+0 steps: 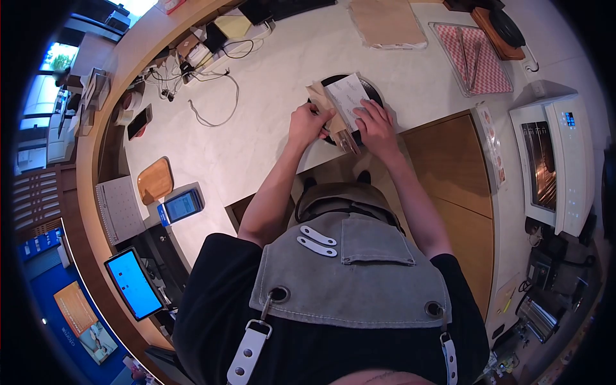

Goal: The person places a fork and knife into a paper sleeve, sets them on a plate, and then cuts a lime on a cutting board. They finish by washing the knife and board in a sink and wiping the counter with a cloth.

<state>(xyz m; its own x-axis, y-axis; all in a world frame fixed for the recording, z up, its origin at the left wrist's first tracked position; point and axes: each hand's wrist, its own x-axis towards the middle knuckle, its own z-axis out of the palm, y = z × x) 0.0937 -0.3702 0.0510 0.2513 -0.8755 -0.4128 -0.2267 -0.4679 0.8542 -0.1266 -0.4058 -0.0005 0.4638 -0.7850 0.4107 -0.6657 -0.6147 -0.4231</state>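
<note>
One packet (318, 94) was pinched under the left hand (310, 122), over the tray (375, 90); the right hand (377, 128) rested, fingers apart, on the sheet (346, 96). Positioning (apparently) was underway; the next move required a steady pinch.

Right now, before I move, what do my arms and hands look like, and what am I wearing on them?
Your left hand and right hand are ungloved, and your forearms are bare. I see no watch or bracelet. Short black sleeves cover your upper arms, beside a grey apron. Rings are too small to tell.
</note>
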